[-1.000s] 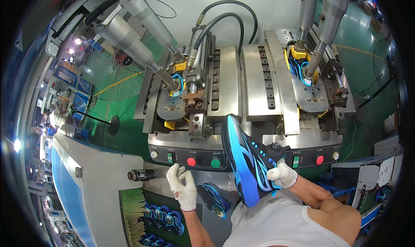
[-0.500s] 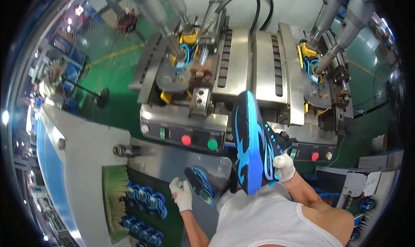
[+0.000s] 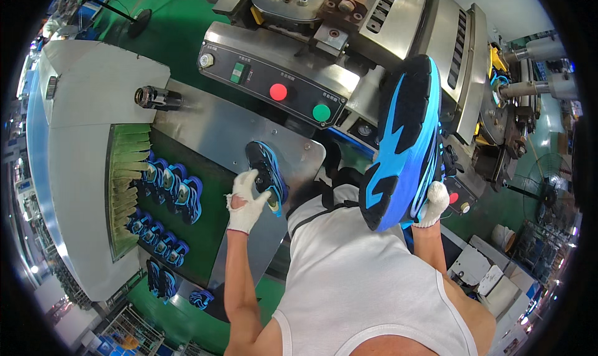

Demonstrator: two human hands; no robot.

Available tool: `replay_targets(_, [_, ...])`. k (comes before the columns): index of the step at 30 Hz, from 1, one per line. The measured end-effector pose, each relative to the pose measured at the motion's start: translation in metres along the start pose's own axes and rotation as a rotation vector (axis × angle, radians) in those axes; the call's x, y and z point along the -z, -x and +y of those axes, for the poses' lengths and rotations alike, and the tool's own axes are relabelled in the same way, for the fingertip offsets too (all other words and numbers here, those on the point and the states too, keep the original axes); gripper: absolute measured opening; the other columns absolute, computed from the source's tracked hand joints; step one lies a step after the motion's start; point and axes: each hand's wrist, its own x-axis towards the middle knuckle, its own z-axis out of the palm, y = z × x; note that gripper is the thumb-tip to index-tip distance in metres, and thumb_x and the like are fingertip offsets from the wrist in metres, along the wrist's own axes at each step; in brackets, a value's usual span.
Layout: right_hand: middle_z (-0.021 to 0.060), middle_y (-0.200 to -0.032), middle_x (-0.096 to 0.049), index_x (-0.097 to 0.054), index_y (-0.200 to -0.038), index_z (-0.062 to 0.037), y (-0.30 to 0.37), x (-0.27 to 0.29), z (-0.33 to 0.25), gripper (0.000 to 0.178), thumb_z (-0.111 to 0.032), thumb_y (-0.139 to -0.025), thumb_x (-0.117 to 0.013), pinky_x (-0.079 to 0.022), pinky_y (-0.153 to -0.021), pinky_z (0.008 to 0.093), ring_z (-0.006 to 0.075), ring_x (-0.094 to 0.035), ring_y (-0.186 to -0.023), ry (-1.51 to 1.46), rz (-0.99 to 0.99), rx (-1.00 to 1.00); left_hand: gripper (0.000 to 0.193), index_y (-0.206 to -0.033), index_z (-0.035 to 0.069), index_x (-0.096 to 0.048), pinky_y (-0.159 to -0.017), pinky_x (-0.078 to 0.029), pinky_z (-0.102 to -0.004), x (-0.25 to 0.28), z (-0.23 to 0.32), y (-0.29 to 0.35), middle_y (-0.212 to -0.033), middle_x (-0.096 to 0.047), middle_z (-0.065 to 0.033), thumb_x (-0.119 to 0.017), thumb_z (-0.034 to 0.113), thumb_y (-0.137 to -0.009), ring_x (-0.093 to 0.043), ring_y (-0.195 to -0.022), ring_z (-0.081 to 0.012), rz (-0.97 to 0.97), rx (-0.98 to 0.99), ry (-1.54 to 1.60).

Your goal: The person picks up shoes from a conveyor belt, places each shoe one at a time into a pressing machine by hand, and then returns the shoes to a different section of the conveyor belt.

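Observation:
My right hand (image 3: 432,204), in a white knit glove, is closed around the side of a blue and black sneaker (image 3: 408,144). This sneaker is held up in front of me, its sole turned to view. Over the metal plate (image 3: 215,132), my gloved left hand (image 3: 246,201) is at the edge of a second black and blue sneaker (image 3: 268,169). Its thumb and fingers are spread apart at that shoe, which lies with its opening near my thumb. A worn, reddish patch shows on the back of the left glove.
Ahead stands a metal machine with a control panel (image 3: 274,85) bearing red and green buttons. On the left, a dark green conveyor belt (image 3: 202,244) carries rows of sneakers out from a green strip curtain (image 3: 124,188). A short black cylindrical fitting (image 3: 159,99) sits beside the plate.
My view has turned left and down, bringing more of the conveyor in. My left hand has moved from beside the lying sneaker onto its edge. The right hand keeps its sneaker raised.

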Motion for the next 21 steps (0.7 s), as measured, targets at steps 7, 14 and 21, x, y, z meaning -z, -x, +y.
replay_targets(7, [0.0126,-0.096,-0.065,-0.060,-0.103,0.0004,-0.006,-0.028,0.014,0.024,-0.005,-0.081,-0.066,-0.055,-0.077,0.0364,0.0254,-0.068,-0.081,0.069,0.177,-0.049,0.021,-0.111,0.005,-0.075,-0.097,-0.054,-0.0421,-0.015,-0.061,-0.032,-0.119,-0.072,-0.0149,-0.066,0.017,-0.097,-0.069,-0.111,-0.0336,-0.171,-0.298,-0.043])
replay_targets(14, [0.0039,-0.071,-0.060,-0.061,-0.082,-0.0074,-0.001,-0.008,0.032,0.006,-0.007,-0.081,-0.067,-0.053,-0.067,0.0304,0.0214,-0.061,-0.062,1.214,-0.004,0.395,0.026,-0.109,0.002,-0.074,-0.097,-0.053,-0.0421,0.006,-0.039,-0.066,-0.113,-0.072,-0.0171,-0.069,0.022,-0.093,-0.068,-0.111,-0.0356,-0.444,-0.144,-0.049])
replay_targets(21, [0.0108,-0.087,-0.069,-0.067,-0.094,0.0071,-0.013,-0.089,-0.020,0.009,0.002,-0.087,-0.066,-0.058,-0.075,0.0341,0.0190,-0.067,-0.072,-0.119,0.184,-0.300,0.054,-0.141,0.006,-0.060,-0.112,-0.044,-0.0494,0.044,0.103,-0.134,-0.143,-0.061,-0.0194,-0.075,0.023,-0.091,-0.057,-0.132,-0.0405,-0.151,-0.481,-0.143])
